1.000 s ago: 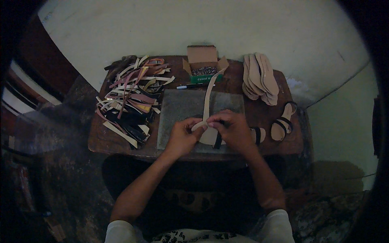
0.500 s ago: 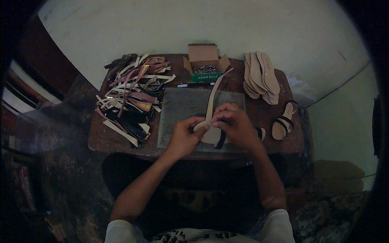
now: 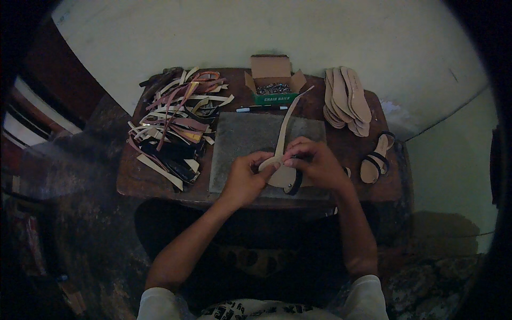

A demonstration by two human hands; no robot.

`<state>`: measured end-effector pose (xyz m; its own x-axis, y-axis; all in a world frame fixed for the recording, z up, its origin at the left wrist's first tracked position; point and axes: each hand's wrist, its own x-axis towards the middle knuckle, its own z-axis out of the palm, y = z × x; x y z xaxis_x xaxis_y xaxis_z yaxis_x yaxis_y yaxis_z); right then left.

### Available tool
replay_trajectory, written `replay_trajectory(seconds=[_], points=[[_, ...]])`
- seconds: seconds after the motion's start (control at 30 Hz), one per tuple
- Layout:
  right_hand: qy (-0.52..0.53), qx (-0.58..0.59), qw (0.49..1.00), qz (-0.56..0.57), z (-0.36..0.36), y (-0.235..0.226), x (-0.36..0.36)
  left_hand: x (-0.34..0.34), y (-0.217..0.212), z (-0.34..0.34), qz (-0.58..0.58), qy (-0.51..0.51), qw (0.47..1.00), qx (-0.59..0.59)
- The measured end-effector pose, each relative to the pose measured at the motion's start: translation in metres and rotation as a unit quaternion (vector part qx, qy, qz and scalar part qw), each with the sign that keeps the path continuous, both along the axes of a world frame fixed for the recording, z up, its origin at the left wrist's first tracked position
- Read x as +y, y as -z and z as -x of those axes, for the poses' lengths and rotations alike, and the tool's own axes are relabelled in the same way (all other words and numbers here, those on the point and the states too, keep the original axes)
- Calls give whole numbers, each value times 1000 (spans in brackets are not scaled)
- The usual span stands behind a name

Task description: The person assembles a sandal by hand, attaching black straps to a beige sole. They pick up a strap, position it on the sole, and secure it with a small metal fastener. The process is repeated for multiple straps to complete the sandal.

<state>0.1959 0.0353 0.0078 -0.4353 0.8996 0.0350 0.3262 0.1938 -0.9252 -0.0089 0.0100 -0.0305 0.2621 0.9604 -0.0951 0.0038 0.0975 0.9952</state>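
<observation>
A beige sandal sole (image 3: 281, 177) is held up over the near part of the grey slab. My left hand (image 3: 245, 176) grips its left edge, the thumb lying on its top face. From between my hands a long pale strap (image 3: 285, 125) sticks up, narrowing toward its far tip. The fingers of my right hand (image 3: 320, 164) are closed in a pinch at the strap's base, where it meets the sole; the exact contact is partly hidden. A dark strap (image 3: 293, 184) with a small shiny dot runs along the sole's right side.
The grey slab (image 3: 234, 136) rests on a brown wooden table (image 3: 130, 178). Left lies a heap of straps (image 3: 178, 120). Behind stand a green box of nails (image 3: 273, 96) and a marker (image 3: 261, 109). To the right are stacked beige soles (image 3: 349, 101) and a dark-strapped sandal (image 3: 376, 162).
The sole has tilted slightly, showing more of the dark strap and its shiny dot. My hands keep nearly the same hold. The whole view has shifted a little.
</observation>
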Motion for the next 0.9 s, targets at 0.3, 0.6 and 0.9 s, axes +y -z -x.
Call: replay_trajectory(seconds=[0.3,0.6,0.9], points=[[-4,1,1000,14,-1,1,1,2,4,-1,-1,1,1000,3],[-3,0,1000,11,0,-1,1,1,-3,-1,21,-3,1000,11],[-14,0,1000,23,-1,0,2,2,1,-1,2,-1,1000,17]])
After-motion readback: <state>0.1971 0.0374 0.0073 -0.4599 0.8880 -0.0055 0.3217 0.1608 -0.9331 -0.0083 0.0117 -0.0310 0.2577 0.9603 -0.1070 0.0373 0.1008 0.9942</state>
